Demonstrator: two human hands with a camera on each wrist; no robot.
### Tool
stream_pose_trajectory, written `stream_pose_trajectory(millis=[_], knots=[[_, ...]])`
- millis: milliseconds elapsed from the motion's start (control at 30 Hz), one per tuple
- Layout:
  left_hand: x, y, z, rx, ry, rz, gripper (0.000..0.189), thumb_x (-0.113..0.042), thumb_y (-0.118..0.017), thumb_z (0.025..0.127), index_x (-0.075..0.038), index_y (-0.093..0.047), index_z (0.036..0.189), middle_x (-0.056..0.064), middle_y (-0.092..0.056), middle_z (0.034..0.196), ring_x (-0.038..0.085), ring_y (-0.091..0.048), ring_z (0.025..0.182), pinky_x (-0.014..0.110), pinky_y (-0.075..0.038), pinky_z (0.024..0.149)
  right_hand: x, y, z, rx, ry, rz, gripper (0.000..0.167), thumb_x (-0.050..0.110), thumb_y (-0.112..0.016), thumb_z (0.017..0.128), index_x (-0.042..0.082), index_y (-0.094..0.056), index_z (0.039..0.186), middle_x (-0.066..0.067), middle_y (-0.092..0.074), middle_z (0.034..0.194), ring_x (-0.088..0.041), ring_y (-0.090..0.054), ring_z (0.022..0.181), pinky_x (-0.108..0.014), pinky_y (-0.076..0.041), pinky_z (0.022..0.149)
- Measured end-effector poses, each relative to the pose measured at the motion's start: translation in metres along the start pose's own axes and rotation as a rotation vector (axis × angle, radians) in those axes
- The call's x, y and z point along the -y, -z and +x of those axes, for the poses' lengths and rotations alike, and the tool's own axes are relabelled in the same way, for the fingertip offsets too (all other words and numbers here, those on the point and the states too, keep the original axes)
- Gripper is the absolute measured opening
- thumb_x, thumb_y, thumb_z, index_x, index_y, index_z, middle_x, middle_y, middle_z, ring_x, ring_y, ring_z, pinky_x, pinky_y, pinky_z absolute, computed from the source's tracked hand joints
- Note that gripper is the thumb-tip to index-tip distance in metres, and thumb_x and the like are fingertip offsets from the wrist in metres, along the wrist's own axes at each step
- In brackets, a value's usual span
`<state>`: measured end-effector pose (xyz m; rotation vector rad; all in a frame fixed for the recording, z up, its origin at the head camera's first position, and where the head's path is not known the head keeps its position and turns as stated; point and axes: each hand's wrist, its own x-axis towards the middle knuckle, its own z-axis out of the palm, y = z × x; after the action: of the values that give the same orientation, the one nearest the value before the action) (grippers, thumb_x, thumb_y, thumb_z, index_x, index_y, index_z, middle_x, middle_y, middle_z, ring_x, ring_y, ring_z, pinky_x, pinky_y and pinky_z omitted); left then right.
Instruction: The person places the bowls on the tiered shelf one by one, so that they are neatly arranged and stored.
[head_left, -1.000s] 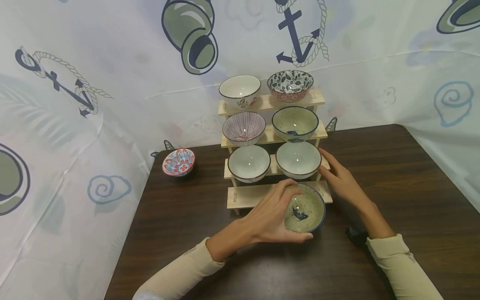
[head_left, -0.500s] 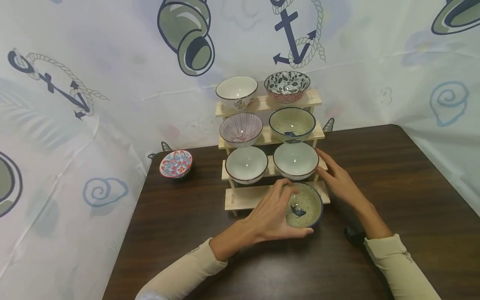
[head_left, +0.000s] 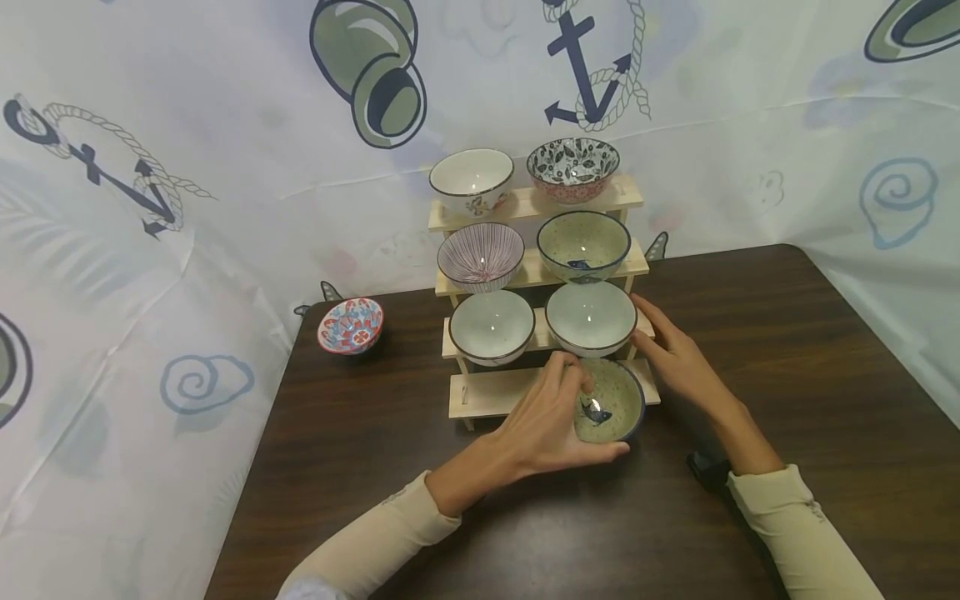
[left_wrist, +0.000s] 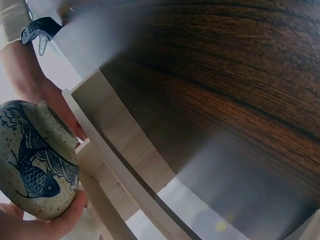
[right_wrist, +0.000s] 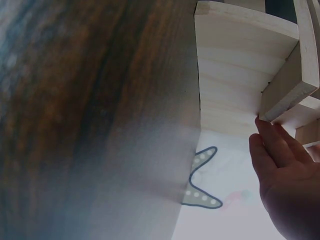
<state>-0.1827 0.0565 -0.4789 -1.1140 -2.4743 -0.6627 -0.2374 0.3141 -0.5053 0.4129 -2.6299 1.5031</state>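
Observation:
My left hand [head_left: 542, 421] grips a green speckled bowl [head_left: 617, 400] with a blue fish inside, thumb along its near side and fingers at its left rim. The bowl overlaps the right end of the lowest step of a tiered wooden stand [head_left: 491, 395]. In the left wrist view the outside of this bowl [left_wrist: 40, 160] shows a dark blue fish and waves, tilted above the stand's boards. With fairly straight fingers, my right hand [head_left: 681, 362] touches the stand's right end beside a white bowl [head_left: 592, 317]. Its fingertips [right_wrist: 267, 127] meet a wooden board's edge in the right wrist view.
Another white bowl [head_left: 492, 327], a purple-striped bowl [head_left: 482, 254], a green bowl [head_left: 583, 242], a floral white bowl [head_left: 472, 177] and a black-leaf patterned bowl [head_left: 573, 167] stand on the steps. A small red-and-blue bowl [head_left: 351, 325] sits at the table's [head_left: 352, 417] back left.
My left hand has moved the green speckled bowl slightly away from me, toward the lowest step. The right hand stays at the stand's right end. The head view has shifted slightly.

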Motion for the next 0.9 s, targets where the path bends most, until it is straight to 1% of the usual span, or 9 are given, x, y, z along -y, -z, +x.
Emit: stream_pose_trajectory(millis=[200, 400, 600, 900], knots=[[0.000, -0.003, 0.001, -0.011, 0.004, 0.009, 0.068, -0.069, -0.083, 0.069, -0.016, -0.048, 0.094, 0.000, -0.043, 0.107, 0.009, -0.045, 0.086, 0.022, -0.046, 0.074, -0.001, 0.000, -0.001, -0.001, -0.006, 0.000, 0.064, 0.035, -0.050, 0.109, 0.034, -0.021, 0.166, -0.019, -0.038, 0.164, -0.047, -0.053, 0.137, -0.066, -0.049, 0.104], [0.002, -0.008, 0.002, -0.029, -0.004, 0.050, 0.067, -0.069, -0.083, 0.069, -0.016, -0.046, 0.086, 0.000, -0.043, 0.101, 0.011, -0.042, 0.084, 0.023, -0.042, 0.071, -0.002, -0.001, -0.001, -0.012, -0.010, -0.017, 0.063, 0.036, -0.050, 0.109, 0.033, -0.022, 0.165, -0.020, -0.042, 0.161, -0.045, -0.058, 0.131, -0.063, -0.051, 0.100], [0.004, -0.012, 0.001, -0.026, 0.005, 0.062, 0.066, -0.071, -0.082, 0.070, -0.017, -0.046, 0.084, -0.001, -0.042, 0.098, 0.011, -0.041, 0.082, 0.024, -0.040, 0.070, 0.000, -0.001, -0.001, -0.006, -0.013, -0.016, 0.063, 0.037, -0.050, 0.109, 0.034, -0.021, 0.165, -0.019, -0.041, 0.162, -0.045, -0.057, 0.132, -0.064, -0.051, 0.100], [0.003, -0.015, 0.004, -0.035, 0.028, 0.060, 0.066, -0.070, -0.082, 0.071, -0.016, -0.045, 0.082, -0.001, -0.044, 0.099, 0.013, -0.044, 0.088, 0.026, -0.041, 0.073, 0.000, 0.000, -0.001, -0.006, -0.008, -0.014, 0.064, 0.036, -0.050, 0.109, 0.033, -0.020, 0.166, -0.020, -0.039, 0.163, -0.046, -0.054, 0.136, -0.066, -0.050, 0.102]])
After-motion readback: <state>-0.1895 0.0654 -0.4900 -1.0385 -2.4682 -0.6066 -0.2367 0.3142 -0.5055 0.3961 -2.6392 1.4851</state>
